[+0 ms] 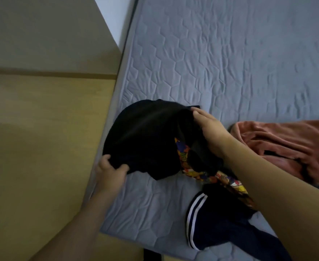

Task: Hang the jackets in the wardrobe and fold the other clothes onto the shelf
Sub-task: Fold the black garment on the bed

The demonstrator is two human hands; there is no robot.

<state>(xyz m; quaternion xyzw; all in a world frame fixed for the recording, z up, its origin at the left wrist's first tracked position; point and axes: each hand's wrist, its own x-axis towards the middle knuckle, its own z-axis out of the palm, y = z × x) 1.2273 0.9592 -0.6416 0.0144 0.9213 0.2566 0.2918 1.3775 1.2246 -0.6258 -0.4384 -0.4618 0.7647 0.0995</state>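
A person is leaning over a grey quilted mattress (pixel 230 53), working on a black garment (pixel 145 134) lying near its left edge. The left hand (pixel 110 172) is pinching the near hem between thumb and curled fingers. The right hand (pixel 207 127) is gripping the far edge, fingers together. A tidy fold probably needs both edges pulled taut and laid flat, clear of the patterned cloth (pixel 211 176) beneath.

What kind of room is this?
Most likely a bedroom. A grey-blue quilted mattress fills the view, clothes lie on it, such as a crumpled pink garment and a navy white-striped garment, and both hands hold a black garment.
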